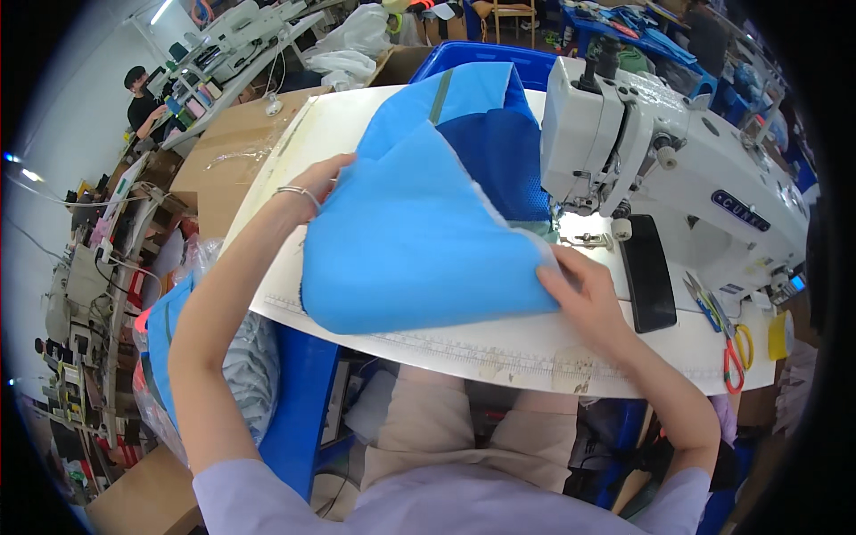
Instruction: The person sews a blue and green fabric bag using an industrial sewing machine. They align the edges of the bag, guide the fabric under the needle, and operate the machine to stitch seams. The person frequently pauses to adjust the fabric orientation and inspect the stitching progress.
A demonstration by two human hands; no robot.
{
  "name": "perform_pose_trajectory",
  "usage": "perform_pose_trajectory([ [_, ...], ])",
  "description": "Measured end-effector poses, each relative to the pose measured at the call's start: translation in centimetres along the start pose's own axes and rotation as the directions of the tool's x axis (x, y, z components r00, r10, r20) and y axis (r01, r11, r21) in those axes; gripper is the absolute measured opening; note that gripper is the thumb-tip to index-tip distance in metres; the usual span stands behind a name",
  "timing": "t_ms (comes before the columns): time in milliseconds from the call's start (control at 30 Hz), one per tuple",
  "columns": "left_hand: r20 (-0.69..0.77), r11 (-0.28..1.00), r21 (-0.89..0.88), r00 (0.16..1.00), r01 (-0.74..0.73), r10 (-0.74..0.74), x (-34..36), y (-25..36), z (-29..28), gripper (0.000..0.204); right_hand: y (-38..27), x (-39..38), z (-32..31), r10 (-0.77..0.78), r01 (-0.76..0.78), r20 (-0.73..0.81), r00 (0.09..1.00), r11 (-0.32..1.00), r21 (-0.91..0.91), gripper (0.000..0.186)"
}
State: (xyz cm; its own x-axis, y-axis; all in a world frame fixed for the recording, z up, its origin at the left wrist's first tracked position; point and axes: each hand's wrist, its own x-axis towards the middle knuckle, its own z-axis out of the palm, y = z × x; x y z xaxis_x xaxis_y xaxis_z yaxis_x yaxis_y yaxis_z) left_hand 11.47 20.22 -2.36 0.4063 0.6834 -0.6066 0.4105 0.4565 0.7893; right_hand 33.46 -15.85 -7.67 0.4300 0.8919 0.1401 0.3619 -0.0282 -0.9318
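A large piece of bright blue fabric (410, 232) lies folded over the white sewing table, its darker blue side (495, 156) showing at the far right. A dark green strip (440, 96) runs across its far part. At the fabric's upper left edge, my left hand (323, 181) is closed round it, the fingertips partly hidden by the cloth. My right hand (584, 290) grips the near right corner between thumb and fingers. Just beyond that hand stands the white sewing machine (580, 134), its needle and presser foot (588, 239) by the fabric's right edge.
Scissors with red and yellow handles (733, 343) lie at the table's right, beside a yellow roll (781, 335). A black flat pad (649, 272) sits near the needle. Beyond the table is a blue crate (481, 55). Another person (143, 102) sits far left.
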Motion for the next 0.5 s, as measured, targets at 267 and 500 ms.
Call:
perform_pose_trajectory([
  [267, -0.004, 0.618, -0.220, 0.635, -0.754, 0.773, -16.0, 6.7, 0.4, 0.032, -5.9, -0.9, 2.5, 0.214, -0.246, 0.208, 0.954, 0.959, 0.139, 0.045],
  [500, 0.140, 0.362, -0.374, 0.334, -0.854, 0.932, -28.0, -0.7, -6.7, 0.042, -7.7, -8.6, 8.1, -0.657, 0.682, 0.184, 0.731, 0.697, -0.221, 0.039],
])
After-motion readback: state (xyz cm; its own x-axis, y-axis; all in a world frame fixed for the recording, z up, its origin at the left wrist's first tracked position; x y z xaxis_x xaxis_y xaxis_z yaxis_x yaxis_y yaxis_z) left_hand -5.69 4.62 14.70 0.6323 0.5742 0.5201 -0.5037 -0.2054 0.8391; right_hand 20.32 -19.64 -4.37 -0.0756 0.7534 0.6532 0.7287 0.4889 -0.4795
